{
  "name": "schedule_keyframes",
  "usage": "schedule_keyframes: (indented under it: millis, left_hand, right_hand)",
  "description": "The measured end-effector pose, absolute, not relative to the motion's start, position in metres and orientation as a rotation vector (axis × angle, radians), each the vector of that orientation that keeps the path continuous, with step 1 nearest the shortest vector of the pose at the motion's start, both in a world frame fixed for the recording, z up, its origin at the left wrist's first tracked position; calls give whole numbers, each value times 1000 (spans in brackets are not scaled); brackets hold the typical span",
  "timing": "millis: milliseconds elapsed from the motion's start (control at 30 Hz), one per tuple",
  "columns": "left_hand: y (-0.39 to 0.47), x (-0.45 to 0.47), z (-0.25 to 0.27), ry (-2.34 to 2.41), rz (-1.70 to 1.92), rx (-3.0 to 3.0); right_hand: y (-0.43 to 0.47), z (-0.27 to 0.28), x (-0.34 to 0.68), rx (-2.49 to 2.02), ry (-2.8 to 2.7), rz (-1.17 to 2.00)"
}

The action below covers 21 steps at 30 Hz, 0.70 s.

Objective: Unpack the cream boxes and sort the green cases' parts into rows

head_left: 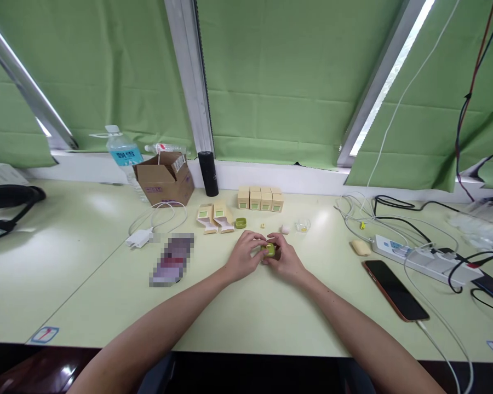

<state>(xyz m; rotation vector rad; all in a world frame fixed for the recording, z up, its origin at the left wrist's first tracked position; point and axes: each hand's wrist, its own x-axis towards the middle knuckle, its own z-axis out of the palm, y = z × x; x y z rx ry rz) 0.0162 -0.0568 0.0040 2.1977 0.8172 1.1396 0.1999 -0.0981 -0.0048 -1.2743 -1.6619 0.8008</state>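
Observation:
My left hand [245, 256] and my right hand [285, 258] meet over the middle of the table, fingers curled around a small green box-like piece [270, 250]. The fingers cover part of it, so its exact kind is not plain. Just beyond my left hand sits an open green container [240, 222]. A tiny yellow piece [262, 225] lies a little to the right of that. Past my right hand are a pale pink rounded piece [285, 229] and a clear plastic piece [302, 225] with bits of yellow.
Two opened small cartons [223, 218] lie beside several upright ones [259, 199]. Behind stand a cardboard box [166, 183], a water bottle [125, 156] and a black cylinder [208, 174]. At right are a phone [395, 290], a power strip [423, 261] and cables; a charger [139, 238] lies left.

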Motion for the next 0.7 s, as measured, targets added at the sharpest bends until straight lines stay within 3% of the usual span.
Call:
schedule_keyframes:
  millis: [500, 700]
  left_hand:
    - [-61, 19, 7, 908, 1180, 1867]
    - [-59, 19, 7, 859, 1382, 1763]
  right_hand:
    - [-102, 6, 194, -1396, -1714, 735]
    - [-101, 5, 195, -1387, -1749, 689]
